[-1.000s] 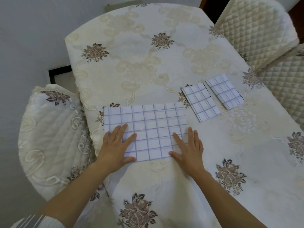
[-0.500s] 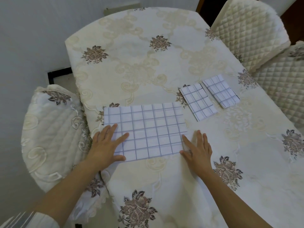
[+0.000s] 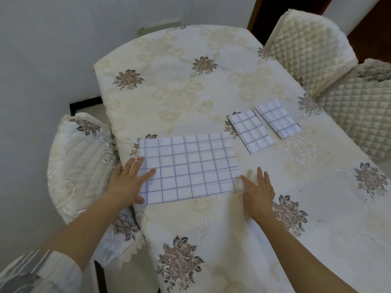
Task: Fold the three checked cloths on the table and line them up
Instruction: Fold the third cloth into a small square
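We had the big cloth (image 3: 188, 168) flat near the bench (image 3: 190, 92) edge, two folded cloths (image 3: 251, 134) far right. Left hand (image 3: 127, 182) and right hand (image 3: 257, 191) lay flat at its ends, fingers apart, gripping nothing. Best: pinch matching corners, fold square, crease flat.

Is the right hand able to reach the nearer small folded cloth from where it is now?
Probably yes. The right hand lies flat on the tablecloth by the big cloth. Only bare tablecloth lies between it and the nearer small folded cloth.
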